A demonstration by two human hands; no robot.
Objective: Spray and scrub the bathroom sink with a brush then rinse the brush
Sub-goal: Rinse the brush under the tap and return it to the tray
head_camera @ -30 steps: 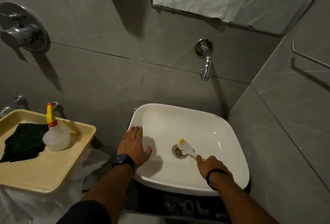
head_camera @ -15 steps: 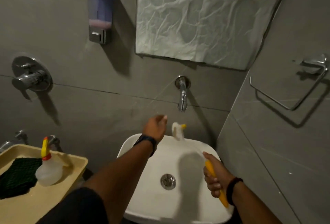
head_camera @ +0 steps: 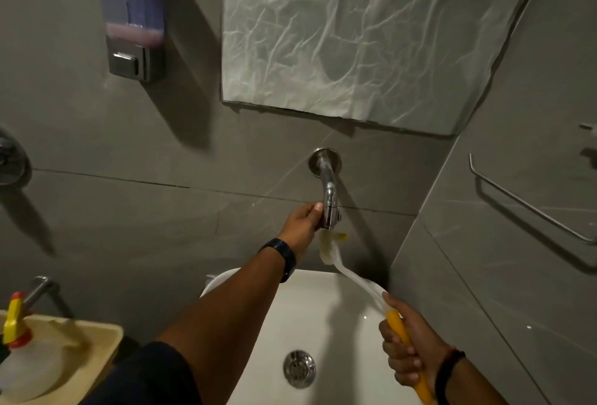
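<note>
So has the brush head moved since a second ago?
Yes. The brush head has gone from the drain up to just under the tap, which the left hand now touches.

Spray bottle (head_camera: 22,369): blurred, cut by left edge.
Sink (head_camera: 339,317): front cut off at the bottom edge.
Brush (head_camera: 361,285): head blurred; handle end cut off.
Water flow: cannot tell.

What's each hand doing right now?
Left hand: closed around the tap.
Right hand: closed on the brush handle, bristles just under the tap's spout.
</note>
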